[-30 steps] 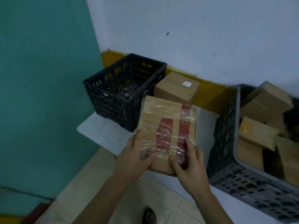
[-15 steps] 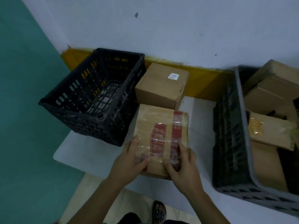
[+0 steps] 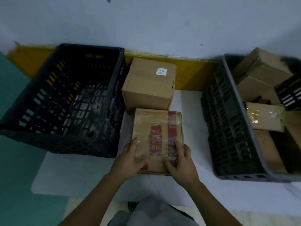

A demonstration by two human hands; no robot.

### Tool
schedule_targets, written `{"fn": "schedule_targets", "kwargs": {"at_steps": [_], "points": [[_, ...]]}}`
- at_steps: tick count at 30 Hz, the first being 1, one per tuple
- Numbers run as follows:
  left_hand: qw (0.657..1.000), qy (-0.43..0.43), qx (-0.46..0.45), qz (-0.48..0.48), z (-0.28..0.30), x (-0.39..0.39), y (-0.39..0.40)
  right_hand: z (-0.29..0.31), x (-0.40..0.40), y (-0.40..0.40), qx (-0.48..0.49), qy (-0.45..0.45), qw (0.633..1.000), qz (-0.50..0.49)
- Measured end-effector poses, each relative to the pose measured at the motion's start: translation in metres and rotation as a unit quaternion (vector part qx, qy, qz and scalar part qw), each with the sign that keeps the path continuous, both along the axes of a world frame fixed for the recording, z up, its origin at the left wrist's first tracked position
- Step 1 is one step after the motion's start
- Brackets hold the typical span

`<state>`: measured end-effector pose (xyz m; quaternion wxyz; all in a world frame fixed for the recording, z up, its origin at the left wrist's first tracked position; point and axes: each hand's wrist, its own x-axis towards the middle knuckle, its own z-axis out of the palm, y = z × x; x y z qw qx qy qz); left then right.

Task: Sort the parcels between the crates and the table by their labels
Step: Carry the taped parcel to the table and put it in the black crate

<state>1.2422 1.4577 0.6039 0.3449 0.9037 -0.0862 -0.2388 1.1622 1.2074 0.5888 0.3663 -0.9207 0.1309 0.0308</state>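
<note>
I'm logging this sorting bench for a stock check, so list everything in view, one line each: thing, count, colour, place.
Black slatted plastic crate: one, black, left end of the table, no parcels seen inside.
Grey slatted plastic crate: one, dark grey, right end.
Plain brown cardboard box with a small white label: one, brown, between the crates, at the wall.
Flat cardboard parcel with red printed tape under clear wrap: one, brown and red, in front of the labelled box.
Cardboard parcels in the grey crate: several, brown, exact count unclear.
White table: one, against the white wall.
Left hand: grips the parcel's near left corner.
Right hand: grips its near right corner.
</note>
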Motion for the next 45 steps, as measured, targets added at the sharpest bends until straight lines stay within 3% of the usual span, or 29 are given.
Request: {"fn": "schedule_targets", "kwargs": {"at_steps": [8, 13, 20, 24, 27, 30, 32, 34, 38, 45], "points": [[0.999, -0.012, 0.014, -0.044, -0.008, 0.006, 0.009, -0.004, -0.002, -0.001, 0.001, 0.054, 0.998, -0.018], [0.998, 0.026, -0.042, -0.035, -0.007, 0.009, 0.004, 0.01, -0.007, 0.002, -0.001, 0.071, 0.997, -0.029], [0.984, 0.13, -0.108, -0.065, -0.001, 0.007, 0.002, 0.045, -0.029, 0.018, -0.102, -0.044, 0.99, -0.086], [0.996, 0.037, -0.002, -0.075, 0.004, 0.005, -0.001, 0.068, -0.033, 0.033, -0.182, -0.095, 0.976, -0.078], [0.998, 0.0, -0.042, -0.037, 0.032, -0.002, -0.017, 0.075, -0.031, 0.042, -0.128, -0.159, 0.978, -0.04], [0.991, 0.06, -0.116, 0.028, 0.064, -0.01, -0.03, 0.074, -0.028, 0.039, -0.057, -0.22, 0.974, 0.012], [0.983, 0.072, -0.163, 0.035, 0.074, -0.013, -0.033, 0.07, -0.026, 0.038, -0.076, -0.245, 0.966, 0.04], [0.981, 0.073, -0.177, 0.026, 0.078, -0.017, -0.031, 0.063, -0.024, 0.04, -0.089, -0.216, 0.972, 0.03], [0.978, 0.07, -0.191, 0.043, 0.079, -0.018, -0.025, 0.064, -0.023, 0.043, -0.024, -0.043, 0.998, -0.044], [0.975, 0.055, -0.209, 0.051, 0.075, -0.02, -0.02, 0.064, -0.028, 0.035, -0.001, -0.113, 0.993, -0.033]]}}
